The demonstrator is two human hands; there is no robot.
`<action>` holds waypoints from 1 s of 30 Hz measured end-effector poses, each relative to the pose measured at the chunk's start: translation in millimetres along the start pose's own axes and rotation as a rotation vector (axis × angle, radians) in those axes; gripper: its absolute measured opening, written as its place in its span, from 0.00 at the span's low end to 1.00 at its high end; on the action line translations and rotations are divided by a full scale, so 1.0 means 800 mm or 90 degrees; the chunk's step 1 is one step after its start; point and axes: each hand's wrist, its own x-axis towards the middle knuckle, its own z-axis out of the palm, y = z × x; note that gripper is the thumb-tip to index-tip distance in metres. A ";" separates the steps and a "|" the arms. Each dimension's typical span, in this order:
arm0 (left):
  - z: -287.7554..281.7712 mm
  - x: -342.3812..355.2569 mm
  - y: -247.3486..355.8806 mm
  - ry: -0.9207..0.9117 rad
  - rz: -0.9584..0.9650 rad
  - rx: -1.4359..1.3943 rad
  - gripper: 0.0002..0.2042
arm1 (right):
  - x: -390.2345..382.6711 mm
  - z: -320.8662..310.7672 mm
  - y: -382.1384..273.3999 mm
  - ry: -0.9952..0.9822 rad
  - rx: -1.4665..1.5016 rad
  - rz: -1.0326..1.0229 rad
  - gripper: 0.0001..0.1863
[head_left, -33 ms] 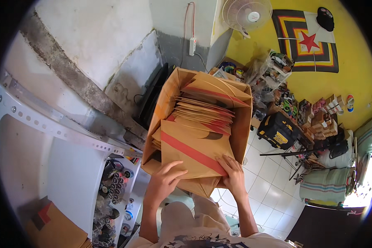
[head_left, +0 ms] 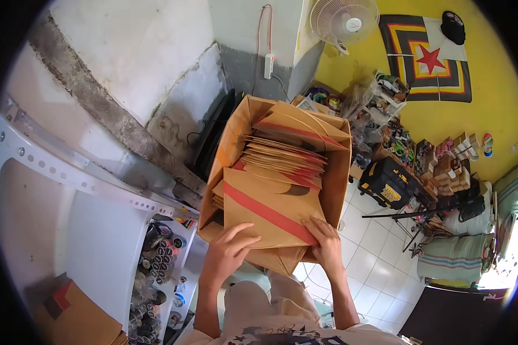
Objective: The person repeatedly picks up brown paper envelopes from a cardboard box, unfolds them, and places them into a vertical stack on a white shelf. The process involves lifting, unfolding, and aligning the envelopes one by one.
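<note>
A brown cardboard box point(head_left: 342, 172) in the middle holds a stack of flat kraft paper pieces point(head_left: 279, 158) with red markings. The top piece point(head_left: 267, 204) lies slanted toward me, a red band across it. My left hand point(head_left: 230, 250) grips that piece's near left edge, fingers curled on its surface. At the near right corner, my right hand point(head_left: 327, 244) holds the same piece, fingertips pressed near the red band. The thumbs are partly hidden.
A white perforated metal shelf point(head_left: 103, 184) with many cans is at left, more kraft pieces point(head_left: 80, 313) at lower left. Behind are a wall fan point(head_left: 342, 20) and cluttered goods. A black bag point(head_left: 380, 184) and striped rolls point(head_left: 449, 264) sit right, on tiled floor point(head_left: 374, 241).
</note>
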 end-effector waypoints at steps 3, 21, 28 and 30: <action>-0.022 -0.001 0.016 0.086 0.021 0.010 0.17 | 0.007 -0.024 -0.012 0.031 0.024 -0.025 0.35; -0.031 -0.004 0.147 0.094 0.174 -0.087 0.50 | 0.036 -0.163 -0.217 0.046 0.477 -0.035 0.30; -0.032 -0.024 0.122 0.340 0.130 -0.190 0.33 | 0.058 -0.162 -0.232 -0.125 0.513 -0.375 0.41; -0.030 -0.029 0.128 0.483 0.094 -0.237 0.23 | 0.058 -0.166 -0.240 -0.146 0.511 -0.395 0.38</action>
